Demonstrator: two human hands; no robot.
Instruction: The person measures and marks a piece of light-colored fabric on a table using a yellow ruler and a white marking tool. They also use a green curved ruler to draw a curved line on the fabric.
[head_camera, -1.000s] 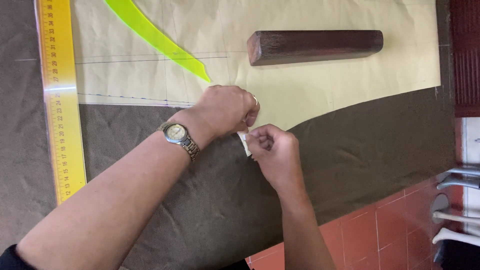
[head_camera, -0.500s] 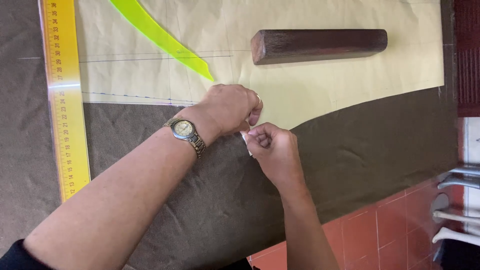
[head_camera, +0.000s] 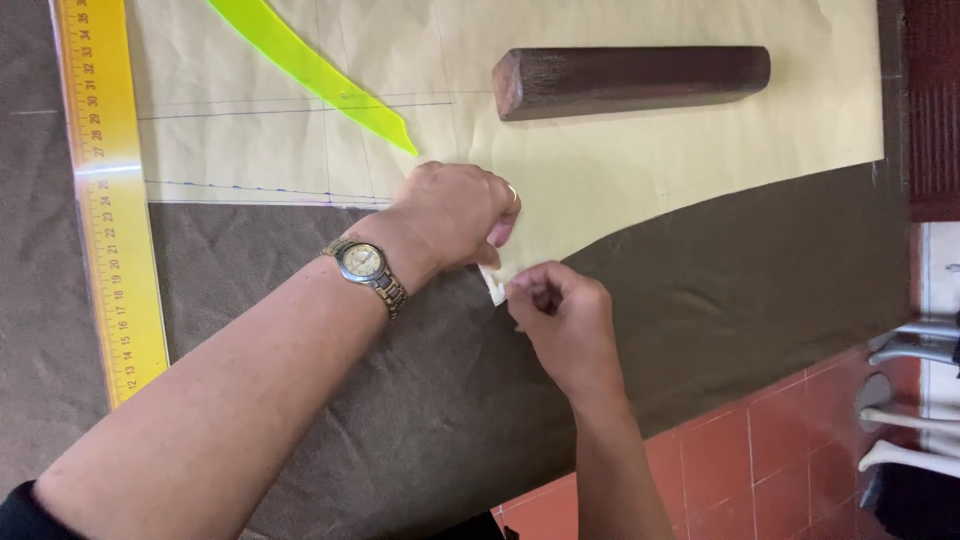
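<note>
A cream paper pattern (head_camera: 640, 170) lies on dark brown fabric (head_camera: 760, 270). My left hand (head_camera: 455, 215), with a wristwatch (head_camera: 365, 268) on the wrist, rests with curled fingers on the paper's lower edge and holds it down. Just below it, my right hand (head_camera: 560, 320) pinches a small white piece (head_camera: 494, 286) at that same edge, where paper meets fabric. I cannot tell whether the piece is chalk or a bit of paper. The two hands are almost touching.
A dark wooden block (head_camera: 630, 80) weighs down the paper at the top. A neon green curved ruler (head_camera: 310, 70) lies on the paper's upper left. A long yellow ruler (head_camera: 110, 210) runs along the left. Red floor tiles (head_camera: 740, 460) and white chair legs (head_camera: 910, 400) show at the lower right.
My right hand has drawn slightly down and to the right, away from the left hand, with the white piece still at its fingertips. The left hand stays on the paper edge.
</note>
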